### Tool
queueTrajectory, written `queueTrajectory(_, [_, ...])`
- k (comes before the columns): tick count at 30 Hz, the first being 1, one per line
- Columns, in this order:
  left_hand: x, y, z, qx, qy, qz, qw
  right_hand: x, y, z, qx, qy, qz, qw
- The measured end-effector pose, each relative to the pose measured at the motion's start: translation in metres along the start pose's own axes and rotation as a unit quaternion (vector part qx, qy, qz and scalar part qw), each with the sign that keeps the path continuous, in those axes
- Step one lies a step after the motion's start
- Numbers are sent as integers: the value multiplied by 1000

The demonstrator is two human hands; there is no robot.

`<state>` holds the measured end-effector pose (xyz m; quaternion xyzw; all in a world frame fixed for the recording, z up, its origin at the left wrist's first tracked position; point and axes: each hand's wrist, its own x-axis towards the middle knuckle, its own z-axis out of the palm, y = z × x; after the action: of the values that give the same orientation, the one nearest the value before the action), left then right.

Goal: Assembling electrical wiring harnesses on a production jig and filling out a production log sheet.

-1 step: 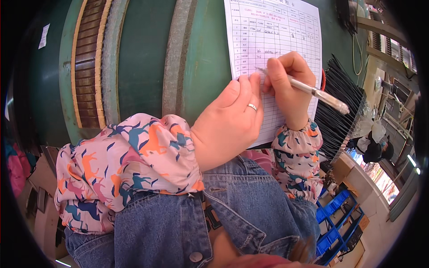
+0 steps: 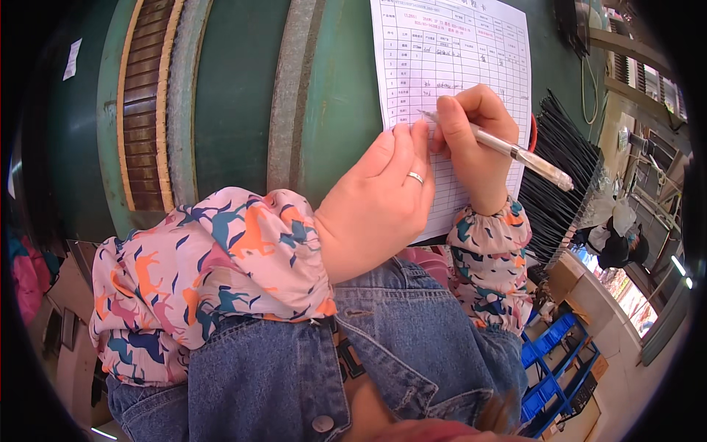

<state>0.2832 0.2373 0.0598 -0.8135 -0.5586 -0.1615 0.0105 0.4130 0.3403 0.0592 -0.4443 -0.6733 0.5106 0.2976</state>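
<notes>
A printed paper form (image 2: 471, 44) with a ruled table and handwritten entries lies on the green work surface. My right hand (image 2: 479, 136) pinches a pen with a clear, whitish barrel (image 2: 526, 156), its tip on the paper among the table rows. Close beside the tip, my left hand (image 2: 390, 188) rests on the sheet's lower left part, fingers side by side and slightly bent, with a ring on one of them. The left thumb is hidden beneath the hand.
Left of the paper, grey metal strips (image 2: 291, 96) and a brown slatted track (image 2: 146, 103) cross the green surface (image 2: 236, 96). A bundle of thin black rods (image 2: 563, 169) lies right of the form. Blue bins (image 2: 552, 335) stand on a rack at lower right.
The pen's back end has dipped very slightly in my right hand. The left hand and the paper have not visibly moved.
</notes>
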Motion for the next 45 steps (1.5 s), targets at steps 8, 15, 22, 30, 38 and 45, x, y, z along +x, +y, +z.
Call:
queueTrajectory(8, [0, -1, -8, -37, 8, -12, 999, 3, -3, 6, -47, -24, -51, 997])
queueTrajectory(15, [-2, 1, -4, 36, -6, -5, 999, 3, -1, 9, -50, -18, -45, 998])
queueTrajectory(22, [-2, 0, -8, 42, 0, -4, 999, 1, 1, 7, -96, -17, -48, 994])
queueTrajectory(30, [-1, 1, -5, 41, -6, -6, 999, 2, 1, 10, -83, 3, -34, 996])
queueTrajectory(38, [-2, 2, -2, 44, 1, -5, 999, 1, 2, 8, -76, -2, -27, 997])
queueTrajectory(45, [-4, 4, 6, 22, 52, -4, 998, 1, 4, 5, -82, -18, -23, 996])
